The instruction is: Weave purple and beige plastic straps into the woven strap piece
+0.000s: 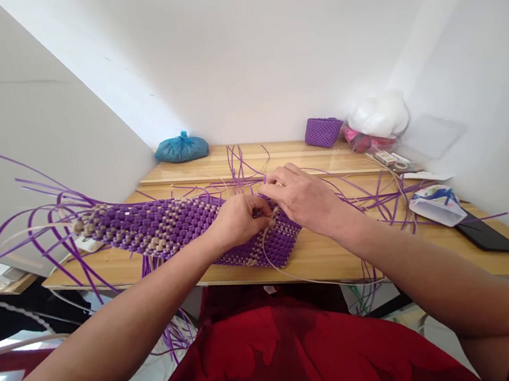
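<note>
A woven piece (pixel 193 220) of purple and beige plastic strips lies across the desk, knotted into a chequered pattern with long loose ends at its left. My left hand (pixel 242 217) rests over its right half, thumb and forefinger pinched on a beige strip (pixel 267 254) that loops down towards the desk's front edge. Close beside it, my right hand (pixel 305 199) is closed round the right end of the weave, fingers curled over the far side. What lies under those fingers is hidden.
At the back stand a blue plastic bag (pixel 182 148), a small purple woven basket (pixel 322 131) and a white bag (pixel 378 116). On the right lie a white and blue packet (pixel 438 205) and a black phone-like slab (pixel 488 233). Loose purple strips (pixel 385 201) spread across the desk.
</note>
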Available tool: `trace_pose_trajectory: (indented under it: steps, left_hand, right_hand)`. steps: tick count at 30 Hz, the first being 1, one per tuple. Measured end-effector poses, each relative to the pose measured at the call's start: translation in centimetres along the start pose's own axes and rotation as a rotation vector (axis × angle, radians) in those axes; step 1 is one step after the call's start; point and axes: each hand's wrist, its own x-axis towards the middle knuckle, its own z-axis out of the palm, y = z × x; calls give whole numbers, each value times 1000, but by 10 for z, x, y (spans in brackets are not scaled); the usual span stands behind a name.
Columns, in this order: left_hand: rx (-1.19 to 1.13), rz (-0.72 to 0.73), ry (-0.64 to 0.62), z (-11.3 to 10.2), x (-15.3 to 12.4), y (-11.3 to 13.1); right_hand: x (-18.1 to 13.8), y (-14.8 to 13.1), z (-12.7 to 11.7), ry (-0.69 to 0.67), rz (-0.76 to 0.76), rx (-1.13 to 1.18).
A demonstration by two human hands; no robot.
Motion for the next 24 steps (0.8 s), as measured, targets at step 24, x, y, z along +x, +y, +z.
trace_pose_trajectory:
  steps: [24]
  left_hand:
    - [7, -3, -8, -1, 2, -3]
  right_hand:
    - [-6, -15, -10, 2, 338, 463]
